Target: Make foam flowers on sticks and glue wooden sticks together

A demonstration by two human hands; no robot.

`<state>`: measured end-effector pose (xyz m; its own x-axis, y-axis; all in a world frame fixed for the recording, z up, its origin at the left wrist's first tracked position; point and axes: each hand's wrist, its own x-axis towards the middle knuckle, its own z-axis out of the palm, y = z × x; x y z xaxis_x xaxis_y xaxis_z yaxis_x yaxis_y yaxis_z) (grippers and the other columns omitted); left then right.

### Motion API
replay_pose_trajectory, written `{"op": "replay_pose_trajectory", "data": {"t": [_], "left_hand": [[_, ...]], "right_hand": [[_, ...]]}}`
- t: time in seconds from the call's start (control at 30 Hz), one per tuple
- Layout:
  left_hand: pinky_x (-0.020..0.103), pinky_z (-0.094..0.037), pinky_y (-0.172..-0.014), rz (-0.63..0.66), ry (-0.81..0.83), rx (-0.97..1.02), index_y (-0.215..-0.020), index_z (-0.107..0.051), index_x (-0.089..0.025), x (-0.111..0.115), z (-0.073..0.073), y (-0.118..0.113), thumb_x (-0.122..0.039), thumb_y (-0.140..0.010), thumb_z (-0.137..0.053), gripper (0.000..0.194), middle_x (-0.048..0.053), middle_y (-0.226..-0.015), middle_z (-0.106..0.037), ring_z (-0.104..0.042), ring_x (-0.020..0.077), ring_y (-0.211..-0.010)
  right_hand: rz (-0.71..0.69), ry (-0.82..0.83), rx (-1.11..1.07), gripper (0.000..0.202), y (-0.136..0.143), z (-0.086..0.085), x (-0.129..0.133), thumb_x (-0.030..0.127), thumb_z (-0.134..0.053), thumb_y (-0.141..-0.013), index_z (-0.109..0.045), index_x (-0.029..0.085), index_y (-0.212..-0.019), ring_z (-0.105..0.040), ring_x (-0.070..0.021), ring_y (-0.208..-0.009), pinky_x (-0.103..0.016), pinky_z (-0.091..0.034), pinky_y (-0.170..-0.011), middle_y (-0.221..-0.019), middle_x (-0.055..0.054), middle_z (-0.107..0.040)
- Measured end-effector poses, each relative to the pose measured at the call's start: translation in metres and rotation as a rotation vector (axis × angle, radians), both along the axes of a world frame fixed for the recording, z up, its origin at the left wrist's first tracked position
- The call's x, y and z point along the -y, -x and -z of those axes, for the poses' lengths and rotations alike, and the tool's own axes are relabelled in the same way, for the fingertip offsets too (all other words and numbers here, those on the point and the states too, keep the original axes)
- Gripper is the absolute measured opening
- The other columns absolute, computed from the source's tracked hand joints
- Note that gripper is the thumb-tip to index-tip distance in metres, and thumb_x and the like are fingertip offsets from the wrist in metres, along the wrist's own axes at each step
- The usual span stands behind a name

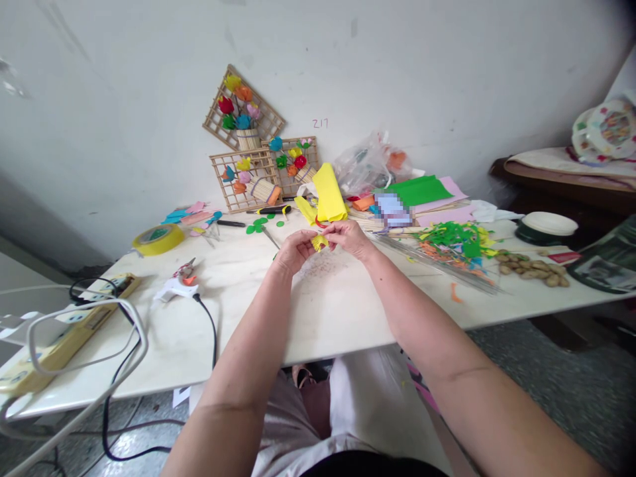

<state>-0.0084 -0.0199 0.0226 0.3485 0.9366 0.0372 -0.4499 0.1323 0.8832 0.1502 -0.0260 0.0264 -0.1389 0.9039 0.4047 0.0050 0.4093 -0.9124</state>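
Inside the tabletop's bare edge (340, 343), left hand (297, 250) and right hand (350, 239) pinch yellow material (319, 243).

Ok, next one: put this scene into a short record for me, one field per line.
Left hand: fingers on a small, crinkled yellow piece
Right hand: fingers on the same piece
Surface: smooth white table
Left side: round yellow roll of tape, white plastic glue gun, long yellow power strip
Right side: heap of green and orange scraps, brown unshelled peanuts
Back: three brown lattice panels bearing colourful flowers, propped near the pale wall
Unclear: what the held piece is made of
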Motion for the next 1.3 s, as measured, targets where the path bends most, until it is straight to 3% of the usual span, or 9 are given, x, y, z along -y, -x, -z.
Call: {"op": "replay_pose_trajectory", "data": {"t": [0.4,0.57,0.67,0.87,1.1,1.3], "left_hand": [[0.023,-0.047,-0.058,-0.082,-0.075,-0.091,-0.069,-0.056,-0.014,0.0,0.003,-0.003,-0.017,-0.052,-0.074,0.025,-0.002,-0.061,-0.06,-0.058,0.0092,-0.057],[0.019,-0.04,-0.053,-0.17,-0.223,-0.172,-0.072,-0.056,-0.014,-0.002,0.003,-0.005,-0.022,-0.053,-0.075,0.028,-0.003,-0.061,-0.058,-0.052,0.0059,-0.053],[0.02,-0.039,-0.055,-0.199,-0.313,-0.212,-0.073,-0.057,-0.014,-0.003,0.004,-0.006,-0.023,-0.054,-0.075,0.028,-0.003,-0.064,-0.058,-0.052,0.006,-0.055],[0.021,-0.039,-0.058,-0.258,-0.407,-0.3,-0.072,-0.057,-0.014,-0.002,0.003,-0.008,-0.021,-0.056,-0.072,0.023,-0.002,-0.064,-0.058,-0.052,0.007,-0.058],[0.021,-0.038,-0.056,-0.304,-0.427,-0.363,-0.07,-0.059,-0.015,-0.005,0.005,-0.009,-0.018,-0.055,-0.07,0.019,-0.002,-0.061,-0.058,-0.05,0.0075,-0.056],[0.023,-0.042,-0.062,-0.27,-0.393,-0.318,-0.073,-0.059,-0.014,-0.004,0.004,-0.009,-0.019,-0.054,-0.071,0.023,-0.001,-0.065,-0.059,-0.053,0.0086,-0.061]], "right_hand": [[-0.019,-0.025,0.07,0.012,-0.001,0.006,-0.004,0.02,-0.061,-0.06,-0.065,0.013,-0.069,-0.051,-0.0096,-0.042,-0.022,-0.045,-0.045,-0.047,0.004,-0.056],[-0.073,0.161,-0.041,0.022,-0.002,-0.003,0.003,0.033,-0.061,-0.07,-0.063,0.014,-0.078,-0.053,-0.0108,-0.046,-0.024,-0.048,-0.045,-0.053,0.002,-0.057],[-0.039,0.219,-0.007,0.031,-0.001,-0.002,0.003,0.044,-0.061,-0.073,-0.061,0.013,-0.072,-0.051,-0.0098,-0.042,-0.022,-0.045,-0.039,-0.051,0.002,-0.055],[0.077,0.136,0.144,0.036,0.0,0.007,-0.004,0.041,-0.068,-0.068,-0.052,0.015,-0.05,-0.044,-0.0063,-0.035,-0.018,-0.037,-0.036,-0.041,0.002,-0.051],[0.126,0.048,0.188,0.031,0.001,0.007,-0.006,0.035,-0.064,-0.07,-0.051,0.016,-0.048,-0.043,-0.0068,-0.035,-0.019,-0.035,-0.038,-0.038,0.003,-0.048],[0.097,0.042,0.157,0.026,0.0,0.005,-0.002,0.033,-0.062,-0.071,-0.054,0.016,-0.054,-0.045,-0.0071,-0.037,-0.019,-0.036,-0.04,-0.04,0.004,-0.049]]}}
